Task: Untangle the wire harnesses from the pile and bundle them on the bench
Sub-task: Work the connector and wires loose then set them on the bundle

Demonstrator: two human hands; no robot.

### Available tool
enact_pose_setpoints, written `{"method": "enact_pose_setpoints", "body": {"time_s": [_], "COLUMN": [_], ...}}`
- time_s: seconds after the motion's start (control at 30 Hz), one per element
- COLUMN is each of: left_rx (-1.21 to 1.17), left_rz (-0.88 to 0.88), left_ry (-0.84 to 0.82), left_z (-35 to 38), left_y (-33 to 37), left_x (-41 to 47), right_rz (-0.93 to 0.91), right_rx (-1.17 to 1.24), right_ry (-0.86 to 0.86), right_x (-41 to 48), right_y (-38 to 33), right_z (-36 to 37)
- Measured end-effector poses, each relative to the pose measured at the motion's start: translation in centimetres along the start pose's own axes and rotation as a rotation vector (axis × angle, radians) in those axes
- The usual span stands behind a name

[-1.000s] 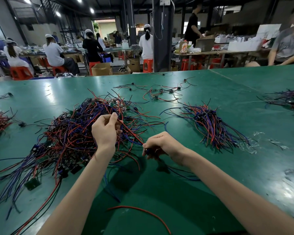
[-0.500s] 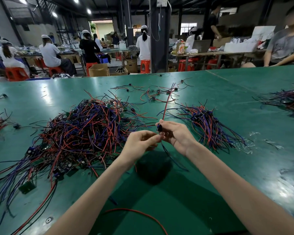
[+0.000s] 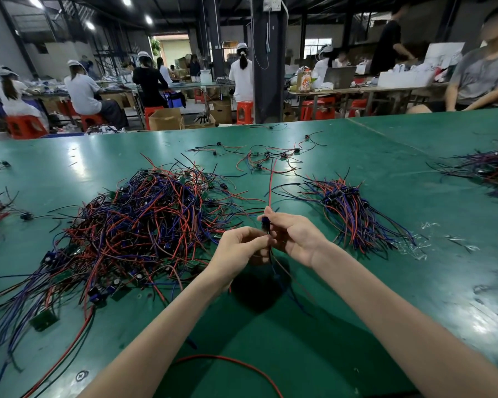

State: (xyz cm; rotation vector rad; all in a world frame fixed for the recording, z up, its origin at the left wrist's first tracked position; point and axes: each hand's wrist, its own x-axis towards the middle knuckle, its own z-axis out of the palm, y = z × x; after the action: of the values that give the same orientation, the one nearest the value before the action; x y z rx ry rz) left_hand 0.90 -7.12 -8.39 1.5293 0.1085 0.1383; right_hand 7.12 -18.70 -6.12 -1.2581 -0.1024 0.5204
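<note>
One loose red wire (image 3: 227, 360) nearest, curled on glossy green bench (image 3: 385, 297). Above it, right hand (image 3: 295, 238) pinches small black connector (image 3: 265, 224) of single harness (image 3: 271, 179); left hand (image 3: 236, 249) pinches its thin leads just below. Step, by judgement: freed harness under straightening. Next: lay onto bundle (image 3: 352, 209) at right, connectors aligned. Pile (image 3: 144, 219) at left: limp, matted red-blue-black strands. Farther: scattered strays (image 3: 270, 160).

Bare bench (image 3: 314, 334) before arms; tangled pile (image 3: 144, 225) blocks left, sorted bundle (image 3: 354, 216) right.
</note>
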Motion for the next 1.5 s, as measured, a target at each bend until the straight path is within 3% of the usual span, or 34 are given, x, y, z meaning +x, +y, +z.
{"method": "enact_pose_setpoints", "body": {"time_s": [0.23, 0.33, 0.8, 1.5], "left_rx": [-0.042, -0.065, -0.262, -0.130], "left_rz": [-0.044, -0.040, -0.195, -0.286], "left_ry": [0.058, 0.073, -0.070, -0.310], "left_z": [-0.1, -0.3, -0.6, 0.1], "left_y": [0.4, 0.6, 1.5, 1.6], "left_x": [-0.1, 0.0, -0.3, -1.3], "right_rz": [0.090, 0.005, -0.256, -0.305], "right_rx": [0.037, -0.093, -0.235, -0.136], "right_ry": [-0.117, -0.185, 0.030, 0.308], "right_x": [0.1, 0.0, 0.9, 3.6], "right_y": [0.3, 0.5, 0.0, -1.4], "right_z": [0.3, 0.3, -0.9, -5.3]}}
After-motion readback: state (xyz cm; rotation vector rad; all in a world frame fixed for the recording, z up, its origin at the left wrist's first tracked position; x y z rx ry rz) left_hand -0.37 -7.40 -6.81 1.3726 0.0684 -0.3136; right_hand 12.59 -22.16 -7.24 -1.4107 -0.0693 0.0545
